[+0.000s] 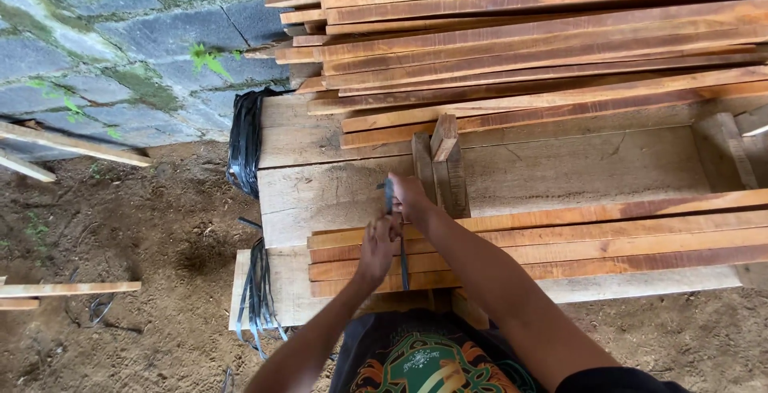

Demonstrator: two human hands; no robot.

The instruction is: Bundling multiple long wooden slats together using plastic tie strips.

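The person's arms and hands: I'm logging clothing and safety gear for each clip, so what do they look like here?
Both forearms are bare, with no long sleeves, and the left hand and right hand wear no gloves. No watch, ring or bracelet is visible. At the bottom edge a black sleeve covers the right upper arm, part of a black shirt with a green, orange and cream print on the front.

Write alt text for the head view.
Both hands, left hand and right hand, grip a dark strap over a bundle of slats on wide planks. More slats are stacked behind, by a stone wall.
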